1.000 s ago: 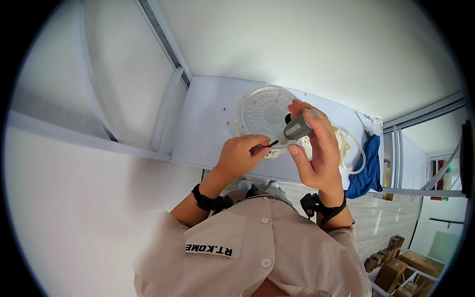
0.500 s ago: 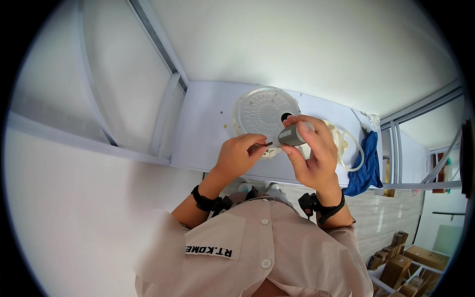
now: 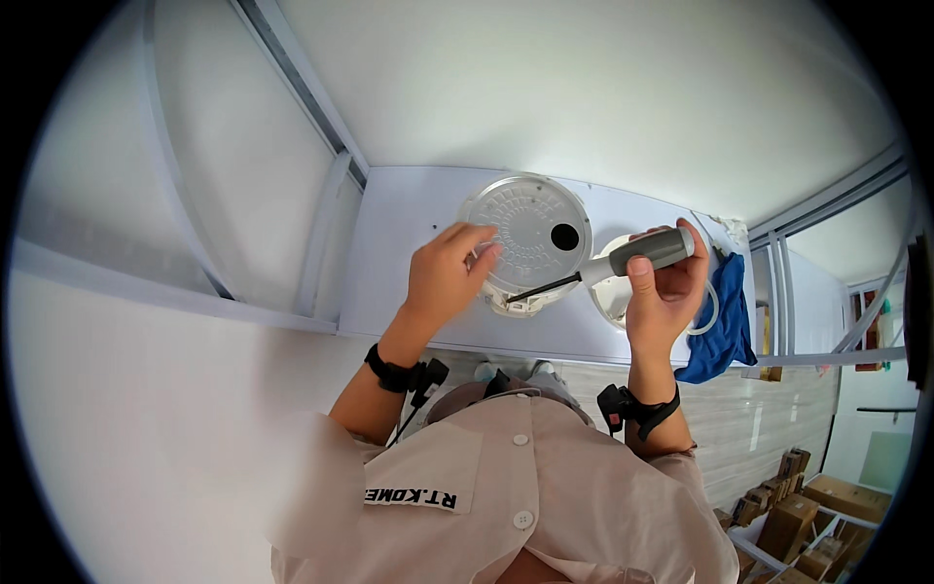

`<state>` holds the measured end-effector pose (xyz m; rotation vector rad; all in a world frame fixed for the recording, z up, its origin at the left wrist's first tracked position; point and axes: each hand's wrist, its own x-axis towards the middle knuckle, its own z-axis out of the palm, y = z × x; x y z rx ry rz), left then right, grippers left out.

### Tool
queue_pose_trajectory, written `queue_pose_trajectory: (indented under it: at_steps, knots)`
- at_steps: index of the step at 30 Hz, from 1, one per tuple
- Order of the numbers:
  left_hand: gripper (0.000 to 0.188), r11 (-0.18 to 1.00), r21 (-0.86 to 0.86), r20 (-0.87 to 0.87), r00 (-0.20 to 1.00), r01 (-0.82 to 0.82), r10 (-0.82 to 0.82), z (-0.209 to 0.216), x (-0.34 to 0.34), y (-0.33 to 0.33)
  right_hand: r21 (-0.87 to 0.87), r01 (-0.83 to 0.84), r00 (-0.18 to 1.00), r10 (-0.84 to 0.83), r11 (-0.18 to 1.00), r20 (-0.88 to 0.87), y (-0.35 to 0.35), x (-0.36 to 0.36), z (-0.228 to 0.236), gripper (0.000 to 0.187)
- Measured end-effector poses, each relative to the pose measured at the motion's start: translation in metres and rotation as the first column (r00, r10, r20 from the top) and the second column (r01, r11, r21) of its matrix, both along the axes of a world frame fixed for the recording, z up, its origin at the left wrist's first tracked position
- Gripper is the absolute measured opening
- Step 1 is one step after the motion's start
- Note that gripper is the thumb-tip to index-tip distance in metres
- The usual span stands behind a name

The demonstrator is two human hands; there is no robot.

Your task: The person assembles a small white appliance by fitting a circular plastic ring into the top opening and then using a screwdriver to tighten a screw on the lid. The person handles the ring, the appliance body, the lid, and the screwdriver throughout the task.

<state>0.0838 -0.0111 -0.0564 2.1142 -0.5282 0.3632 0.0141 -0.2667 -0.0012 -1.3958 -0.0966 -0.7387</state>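
My right hand (image 3: 660,297) is closed round the grey handle of a screwdriver (image 3: 652,251). Its dark shaft points left and slightly down, with the tip at the white near rim of a round appliance part (image 3: 525,310); whether it touches cannot be told. A silver metal disc (image 3: 511,248) with embossed marks and a dark round hole covers most of that part. Over the disc's left edge is my left hand (image 3: 446,273), empty, thumb and forefinger slightly apart. Behind the right hand, a white rounded part (image 3: 611,297) is partly hidden.
The parts lie on a pale worktop (image 3: 389,263) against a white wall. A blue cloth (image 3: 725,316) hangs over its right front edge, beside a pale curved tube (image 3: 710,316). Cardboard boxes (image 3: 788,526) stand on a rack at the lower right.
My left hand has let go of the screwdriver shaft and moved left. My right hand has shifted right; the screwdriver's shaft now shows in full, and the disc's dark hole is uncovered.
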Motion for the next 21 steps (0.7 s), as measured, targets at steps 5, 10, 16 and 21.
queue_pose_trajectory:
  at_steps: [5,10,16,21]
  knots:
    - [0.027,0.983,0.131,0.045,0.991,-0.132,0.127,0.004,0.029,-0.008,0.105,-0.002,0.999,0.006,0.994,-0.036,-0.018,0.001,-0.037,0.068]
    - [0.021,0.966,0.201,-0.009,0.986,-0.162,0.167,-0.001,0.046,-0.017,0.158,-0.049,0.989,0.07,0.986,-0.128,-0.028,-0.005,-0.056,0.063]
    - [0.012,0.959,0.248,-0.112,0.98,-0.135,0.167,0.002,0.053,-0.017,0.086,-0.206,0.95,0.22,0.975,-0.223,-0.036,-0.011,-0.059,0.069]
    - [0.01,0.946,0.298,-0.117,0.978,-0.13,0.172,0.001,0.056,-0.019,0.024,-0.416,0.847,0.396,0.909,-0.355,-0.02,-0.021,-0.04,0.065]
